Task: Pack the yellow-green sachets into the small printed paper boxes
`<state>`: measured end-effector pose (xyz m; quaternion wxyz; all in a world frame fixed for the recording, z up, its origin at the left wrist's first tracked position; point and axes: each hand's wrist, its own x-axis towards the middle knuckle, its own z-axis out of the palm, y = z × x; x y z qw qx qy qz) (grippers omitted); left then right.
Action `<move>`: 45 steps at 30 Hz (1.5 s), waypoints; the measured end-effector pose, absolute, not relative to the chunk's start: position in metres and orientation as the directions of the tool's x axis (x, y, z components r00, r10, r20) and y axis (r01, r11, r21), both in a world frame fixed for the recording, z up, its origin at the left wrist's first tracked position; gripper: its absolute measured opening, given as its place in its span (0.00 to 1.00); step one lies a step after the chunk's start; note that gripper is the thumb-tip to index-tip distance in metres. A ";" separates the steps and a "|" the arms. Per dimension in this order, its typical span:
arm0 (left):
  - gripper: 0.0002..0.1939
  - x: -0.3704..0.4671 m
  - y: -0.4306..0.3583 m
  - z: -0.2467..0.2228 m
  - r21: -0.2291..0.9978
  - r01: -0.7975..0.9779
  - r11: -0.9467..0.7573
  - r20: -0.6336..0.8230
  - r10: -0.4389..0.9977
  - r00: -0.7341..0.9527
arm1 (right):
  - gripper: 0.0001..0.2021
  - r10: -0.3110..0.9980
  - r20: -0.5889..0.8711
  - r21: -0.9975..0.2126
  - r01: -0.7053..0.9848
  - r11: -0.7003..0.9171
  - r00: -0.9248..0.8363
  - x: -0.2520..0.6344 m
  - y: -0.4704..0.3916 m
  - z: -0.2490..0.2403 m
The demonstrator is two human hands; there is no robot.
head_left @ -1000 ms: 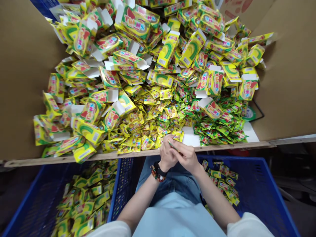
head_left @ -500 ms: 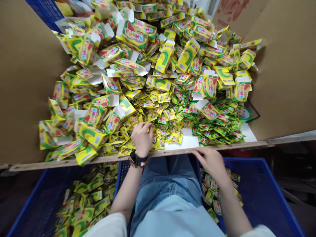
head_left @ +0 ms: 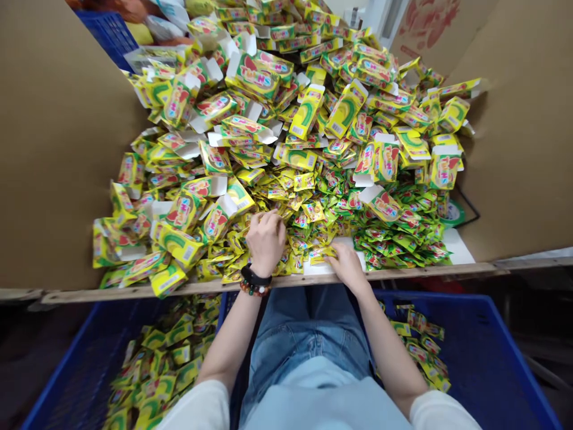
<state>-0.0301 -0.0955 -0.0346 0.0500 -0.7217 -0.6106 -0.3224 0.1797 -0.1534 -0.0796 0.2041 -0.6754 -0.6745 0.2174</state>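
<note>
My left hand, with a dark band and beads at the wrist, is over the yellow candy packets. Its fingers curl down, and whatever they hold is hidden. Near the wooden edge, my right hand has thumb and fingers at the right end of a yellow candy packet, which lies over a white patch of the surface. To the right of that hand is a heap of green candy packets. Behind both hands, yellow and green printed boxes are piled high, several with open white flaps.
Cardboard walls stand on both sides. A wooden strip edges the front. Below it are a left blue crate and a right blue crate, each containing filled-looking boxes. A tape roll sits by the right wall.
My right hand has moved left and forward from the wooden edge onto the yellow packet. My left hand has shifted slightly forward among the yellow packets. The view has shifted a little.
</note>
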 end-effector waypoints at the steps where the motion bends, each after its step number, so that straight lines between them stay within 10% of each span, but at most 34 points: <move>1: 0.09 -0.029 -0.099 -0.034 0.336 0.913 -0.232 0.508 0.861 0.032 | 0.05 1.000 -0.006 -0.620 0.784 0.003 -0.008 0.183 -0.155 -0.080; 6: 0.11 -0.024 -0.107 -0.041 0.332 0.934 -0.132 0.385 0.923 -0.006 | 0.07 0.989 0.139 -0.877 0.457 0.149 -0.055 0.174 -0.149 -0.073; 23: 0.13 -0.036 -0.113 -0.047 0.401 0.903 -0.152 0.451 0.891 -0.051 | 0.18 0.983 -0.025 -0.990 0.135 -0.050 0.181 0.120 -0.111 -0.097; 27: 0.13 -0.032 -0.119 -0.043 0.584 0.772 -0.249 0.510 0.853 -0.111 | 0.16 0.996 -0.089 -0.995 0.055 -0.088 -0.022 0.160 -0.130 -0.075; 31: 0.20 -0.015 -0.123 -0.041 0.931 0.332 -0.149 0.051 0.957 0.286 | 0.11 0.921 -0.153 -0.984 -0.034 -0.177 -0.358 0.196 -0.146 -0.048; 34: 0.23 0.002 -0.127 -0.046 0.987 0.128 0.093 -0.140 0.892 0.430 | 0.11 0.963 -0.153 -0.953 -0.224 -0.203 -0.220 0.197 -0.156 -0.041; 39: 0.20 0.034 -0.148 -0.063 0.991 -0.087 0.106 -0.101 0.993 0.059 | 0.15 0.971 -0.237 -0.785 -0.596 -0.170 0.035 0.168 -0.174 -0.055; 45: 0.20 0.059 -0.144 -0.066 0.997 0.006 0.079 -0.079 0.982 0.170 | 0.18 0.888 -0.110 -0.920 -0.385 0.079 0.446 0.177 -0.185 -0.073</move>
